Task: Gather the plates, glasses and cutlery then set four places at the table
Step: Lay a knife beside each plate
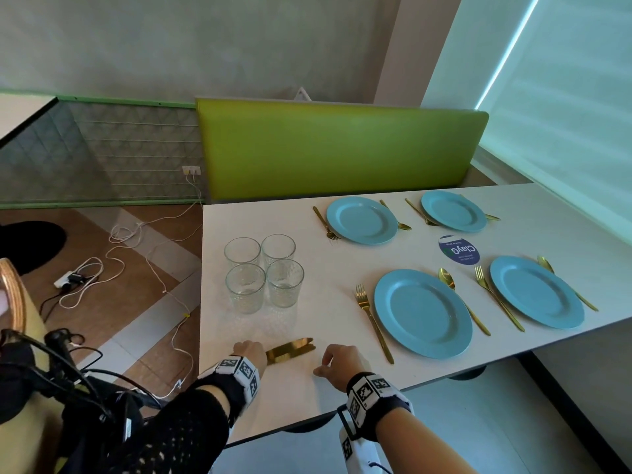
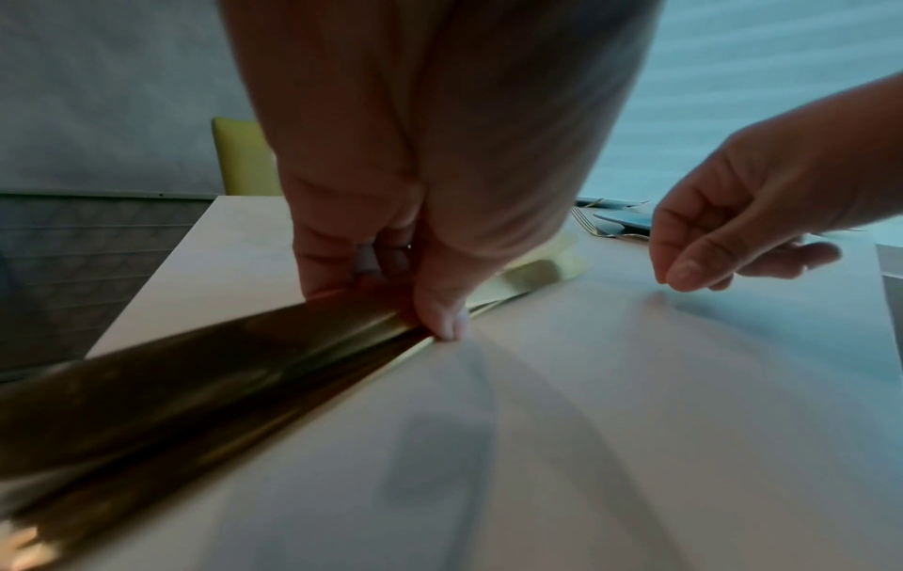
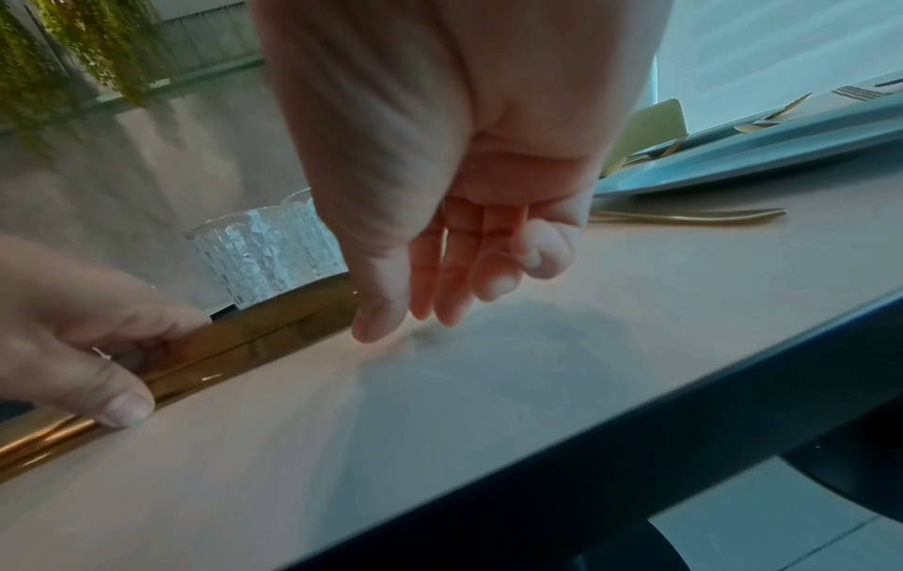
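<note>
Knives (image 1: pixel 290 349), a gold bundle, lie at the table's (image 1: pixel 260 217) near edge; your left hand (image 1: pixel 249 353) pinches them so one can be drawn off, while your right hand (image 1: pixel 338 362) hovers beside, fingers relaxed and empty; only the right wrist view shows that bare palm

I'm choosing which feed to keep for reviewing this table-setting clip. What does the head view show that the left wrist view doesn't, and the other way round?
Only the head view shows all four blue plates, each with a gold fork and spoon beside it, and the four glasses grouped together. Only the left wrist view shows the left hand up close, its fingertips pinching the gold knives. Both show the knives on the white table and the right hand nearby, holding nothing.
</note>
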